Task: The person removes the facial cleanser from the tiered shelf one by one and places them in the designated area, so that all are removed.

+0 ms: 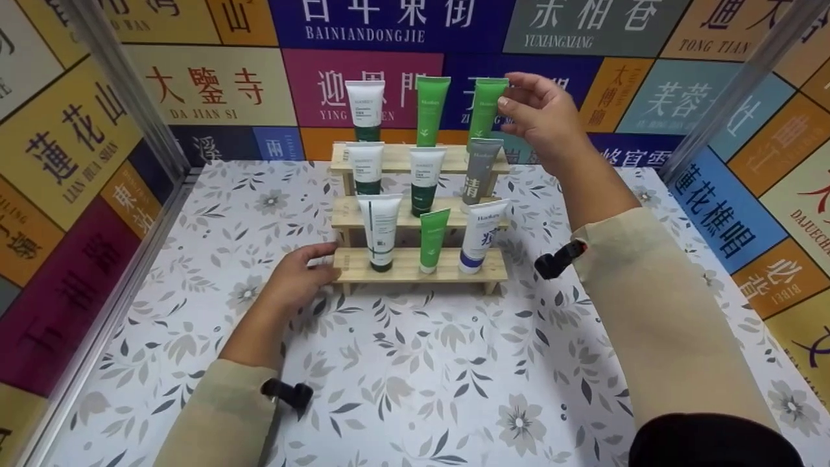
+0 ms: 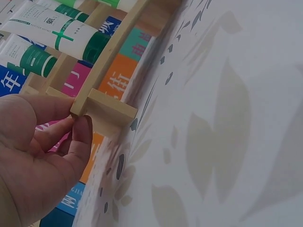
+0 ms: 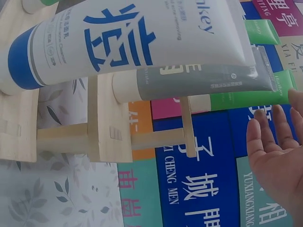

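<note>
A three-step wooden display stand (image 1: 421, 256) holds several upright squeeze tubes. My left hand (image 1: 301, 275) pinches the left end of its lowest step; in the left wrist view, thumb and fingers grip the wooden corner (image 2: 79, 106). At the top right, my right hand (image 1: 541, 117) holds the upper right edge of a green tube (image 1: 485, 111) between thumb and forefinger. The other fingers are loosely bent in the right wrist view. Below that tube stands a grey tube (image 1: 481, 172), and on the lowest step a white tube with a blue cap (image 1: 481, 237).
Another green tube (image 1: 431, 110) and a white-and-green tube (image 1: 365, 107) share the top step. A small green tube (image 1: 433, 240) stands on the lowest one. Leaf-patterned cloth (image 1: 415, 389) covers the table, and colourful lettered panels (image 1: 363, 84) rise behind and beside it.
</note>
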Demonstrator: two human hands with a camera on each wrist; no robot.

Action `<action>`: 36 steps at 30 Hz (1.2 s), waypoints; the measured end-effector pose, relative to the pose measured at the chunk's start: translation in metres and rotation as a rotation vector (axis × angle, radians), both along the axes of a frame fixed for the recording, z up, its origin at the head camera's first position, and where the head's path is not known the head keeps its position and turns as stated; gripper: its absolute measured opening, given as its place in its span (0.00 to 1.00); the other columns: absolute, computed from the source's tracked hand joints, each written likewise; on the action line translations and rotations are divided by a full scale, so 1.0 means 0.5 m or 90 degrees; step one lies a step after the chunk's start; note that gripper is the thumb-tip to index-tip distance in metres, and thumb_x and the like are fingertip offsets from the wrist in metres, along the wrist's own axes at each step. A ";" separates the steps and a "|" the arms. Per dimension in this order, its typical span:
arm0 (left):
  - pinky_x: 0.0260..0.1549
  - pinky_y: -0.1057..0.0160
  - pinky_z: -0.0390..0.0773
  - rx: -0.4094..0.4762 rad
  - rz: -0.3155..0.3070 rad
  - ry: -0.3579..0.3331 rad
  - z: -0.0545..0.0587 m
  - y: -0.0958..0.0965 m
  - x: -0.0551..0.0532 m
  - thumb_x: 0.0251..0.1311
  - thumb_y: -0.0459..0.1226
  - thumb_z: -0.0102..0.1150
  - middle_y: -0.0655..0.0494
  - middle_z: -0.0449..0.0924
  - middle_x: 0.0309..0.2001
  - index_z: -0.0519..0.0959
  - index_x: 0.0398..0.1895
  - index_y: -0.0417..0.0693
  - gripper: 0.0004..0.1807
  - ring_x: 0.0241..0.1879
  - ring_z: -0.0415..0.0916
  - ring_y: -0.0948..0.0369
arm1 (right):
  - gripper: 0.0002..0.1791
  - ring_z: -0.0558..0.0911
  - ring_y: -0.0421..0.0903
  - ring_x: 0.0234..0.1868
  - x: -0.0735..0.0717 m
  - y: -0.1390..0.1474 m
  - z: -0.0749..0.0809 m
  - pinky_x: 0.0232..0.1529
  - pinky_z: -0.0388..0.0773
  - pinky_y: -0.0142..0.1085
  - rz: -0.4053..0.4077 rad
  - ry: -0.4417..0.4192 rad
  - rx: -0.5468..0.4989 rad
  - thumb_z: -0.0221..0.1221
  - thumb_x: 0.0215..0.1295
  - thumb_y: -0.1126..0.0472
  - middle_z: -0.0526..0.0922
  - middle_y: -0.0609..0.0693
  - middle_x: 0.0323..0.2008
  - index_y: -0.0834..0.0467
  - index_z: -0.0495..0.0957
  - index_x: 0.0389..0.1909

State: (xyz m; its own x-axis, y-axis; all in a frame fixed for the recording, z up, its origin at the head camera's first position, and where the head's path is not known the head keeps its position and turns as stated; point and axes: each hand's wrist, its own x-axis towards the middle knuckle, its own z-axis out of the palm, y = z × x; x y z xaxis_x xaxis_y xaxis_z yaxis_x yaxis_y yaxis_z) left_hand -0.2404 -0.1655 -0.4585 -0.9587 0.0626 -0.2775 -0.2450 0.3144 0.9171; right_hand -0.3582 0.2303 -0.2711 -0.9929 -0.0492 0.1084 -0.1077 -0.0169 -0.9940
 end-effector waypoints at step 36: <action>0.69 0.52 0.77 -0.013 0.005 -0.016 0.001 0.000 0.001 0.72 0.37 0.60 0.54 0.70 0.79 0.72 0.78 0.55 0.31 0.70 0.77 0.52 | 0.22 0.82 0.49 0.62 0.011 0.085 -0.013 0.54 0.88 0.34 -0.068 0.018 -0.081 0.70 0.69 0.65 0.83 0.51 0.59 0.55 0.79 0.63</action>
State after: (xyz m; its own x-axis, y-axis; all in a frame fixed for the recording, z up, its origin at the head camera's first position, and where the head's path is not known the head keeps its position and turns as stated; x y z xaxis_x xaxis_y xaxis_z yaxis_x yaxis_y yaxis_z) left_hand -0.2398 -0.1655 -0.4582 -0.9517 0.0494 -0.3031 -0.2707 0.3312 0.9039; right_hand -0.3528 0.2728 -0.2776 -0.9881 0.0728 0.1357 -0.1442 -0.1287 -0.9811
